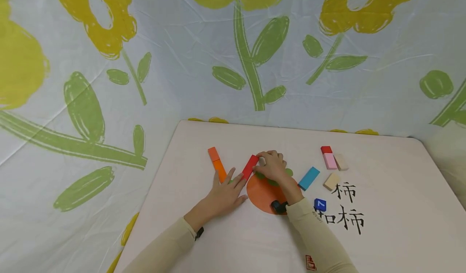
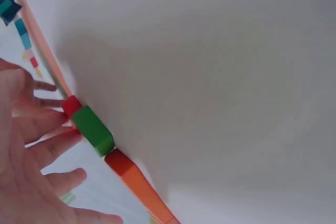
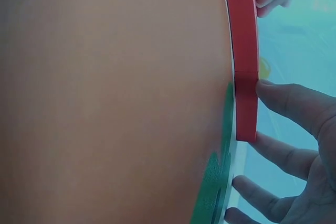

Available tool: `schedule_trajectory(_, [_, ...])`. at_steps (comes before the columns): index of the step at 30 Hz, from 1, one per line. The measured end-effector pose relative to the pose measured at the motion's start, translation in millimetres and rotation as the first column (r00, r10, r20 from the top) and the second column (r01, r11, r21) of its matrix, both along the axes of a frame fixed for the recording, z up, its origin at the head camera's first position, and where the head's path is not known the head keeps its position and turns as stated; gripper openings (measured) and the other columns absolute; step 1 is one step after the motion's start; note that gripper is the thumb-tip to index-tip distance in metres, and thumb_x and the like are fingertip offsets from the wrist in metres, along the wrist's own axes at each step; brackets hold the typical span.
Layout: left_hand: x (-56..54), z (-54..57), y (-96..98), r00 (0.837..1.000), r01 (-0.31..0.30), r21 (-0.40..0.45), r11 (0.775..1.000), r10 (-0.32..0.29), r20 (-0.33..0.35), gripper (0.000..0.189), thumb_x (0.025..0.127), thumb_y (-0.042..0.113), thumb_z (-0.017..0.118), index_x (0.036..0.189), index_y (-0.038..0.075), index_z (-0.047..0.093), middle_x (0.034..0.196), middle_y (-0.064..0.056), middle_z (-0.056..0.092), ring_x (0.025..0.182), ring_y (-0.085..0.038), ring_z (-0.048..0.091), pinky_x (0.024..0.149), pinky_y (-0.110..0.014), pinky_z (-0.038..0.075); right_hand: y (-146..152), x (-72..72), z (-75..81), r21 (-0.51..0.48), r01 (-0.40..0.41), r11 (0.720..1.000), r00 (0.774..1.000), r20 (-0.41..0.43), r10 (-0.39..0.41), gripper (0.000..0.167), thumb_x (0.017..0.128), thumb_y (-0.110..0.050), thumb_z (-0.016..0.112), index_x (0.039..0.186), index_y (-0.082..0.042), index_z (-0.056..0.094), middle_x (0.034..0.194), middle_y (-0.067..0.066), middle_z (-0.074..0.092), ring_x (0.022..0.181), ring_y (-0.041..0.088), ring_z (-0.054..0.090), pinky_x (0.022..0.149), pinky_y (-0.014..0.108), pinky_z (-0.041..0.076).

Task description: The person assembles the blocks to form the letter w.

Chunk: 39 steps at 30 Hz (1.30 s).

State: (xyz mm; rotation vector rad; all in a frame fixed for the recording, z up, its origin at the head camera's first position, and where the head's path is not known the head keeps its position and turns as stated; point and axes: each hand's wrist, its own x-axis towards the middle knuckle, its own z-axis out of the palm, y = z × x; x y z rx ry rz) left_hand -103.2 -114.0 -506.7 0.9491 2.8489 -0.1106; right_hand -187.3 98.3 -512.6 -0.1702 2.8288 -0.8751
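Two red blocks [image 3: 245,30] stand end to end in a slanting row on the table. My right hand [image 1: 272,166] pinches the far red block [image 3: 245,106], with thumb on its side and a fingertip at its end. Spread and fairly straight, the fingers of my left hand [image 1: 223,198] touch the near end of the red row. Beside them sits a green block [image 2: 93,129], mostly hidden by that hand in the head view. An orange row [image 1: 219,170] meets the green block, so the blocks form a V.
An orange persimmon print [image 1: 260,196] lies under my right forearm. Farther right are a light-blue block [image 1: 309,178], a dark-blue number block [image 1: 320,204], a pink block [image 1: 329,161], a small red block [image 1: 326,149] and wooden blocks [image 1: 331,181]. A flowered cloth [image 1: 204,83] hangs behind the table.
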Motion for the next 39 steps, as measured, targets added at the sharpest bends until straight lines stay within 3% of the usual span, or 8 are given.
schedule_trajectory(7, [-15.6,-3.5,0.5,1.0,0.001,0.083,0.997,0.001,-0.025,0.053,0.105,0.05,0.042,0.147,0.019,0.052,0.147,-0.004,0.049,0.148,-0.037,0.02,0.106,-0.074,0.021,3,0.9,-2.7,-0.006,0.007,1.0,1.0,-0.007,-0.007,0.05,0.088,-0.035,0.075,0.13,-0.01,0.065,0.137,0.025,0.047,0.126,0.048,0.036,0.095,0.066,0.033])
schedule_trajectory(11, [-29.6,-5.2,-1.0,0.998,-0.024,0.111,0.994,0.03,-0.053,0.049,0.104,0.049,0.046,0.144,0.021,0.054,0.145,-0.005,0.051,0.145,-0.039,0.025,0.106,-0.071,0.025,8,2.1,-1.1,-0.068,0.019,0.997,1.0,-0.008,-0.019,0.048,0.092,-0.033,0.071,0.132,-0.008,0.063,0.139,0.026,0.046,0.127,0.048,0.037,0.096,0.067,0.033])
schedule_trajectory(18, [-60.2,-10.4,-4.0,0.996,-0.031,0.018,0.999,0.032,-0.083,0.05,0.107,0.045,0.041,0.154,0.03,0.041,0.15,-0.011,0.046,0.143,-0.047,0.026,0.11,-0.07,0.018,29,9.7,15.7,-0.236,-0.007,0.972,0.998,-0.059,-0.007,0.048,0.097,-0.027,0.067,0.136,-0.002,0.058,0.14,0.028,0.044,0.13,0.048,0.036,0.098,0.072,0.029])
schedule_trajectory(22, [-71.0,-10.9,-3.7,0.999,-0.013,-0.029,1.0,0.011,-0.051,0.051,0.108,0.045,0.037,0.158,0.033,0.032,0.155,-0.014,0.039,0.144,-0.05,0.022,0.114,-0.066,0.013,45,18.1,27.9,-0.303,-0.02,0.953,0.996,-0.084,-0.006,0.047,0.097,-0.024,0.067,0.136,0.001,0.057,0.141,0.028,0.044,0.13,0.045,0.036,0.101,0.069,0.032])
schedule_trajectory(30, [-77.4,-8.5,0.1,0.999,-0.004,-0.08,0.997,0.007,0.034,0.055,0.107,0.045,0.037,0.16,0.037,0.023,0.158,-0.012,0.035,0.145,-0.048,0.022,0.115,-0.065,0.01,80,35.5,42.6,-0.322,-0.047,0.946,0.982,-0.188,-0.015,0.045,0.096,-0.016,0.069,0.133,0.007,0.057,0.136,0.03,0.049,0.129,0.046,0.04,0.104,0.064,0.033])
schedule_trajectory(39, [-76.4,-2.7,6.4,0.999,0.029,-0.094,0.995,-0.024,0.049,0.056,0.107,0.044,0.04,0.16,0.035,0.024,0.156,-0.012,0.04,0.141,-0.039,0.037,0.116,-0.06,0.015,128,53.2,44.8,-0.272,0.001,0.962,0.963,-0.259,-0.074,0.043,0.097,-0.014,0.068,0.132,0.007,0.057,0.132,0.029,0.053,0.121,0.047,0.044,0.097,0.065,0.039])
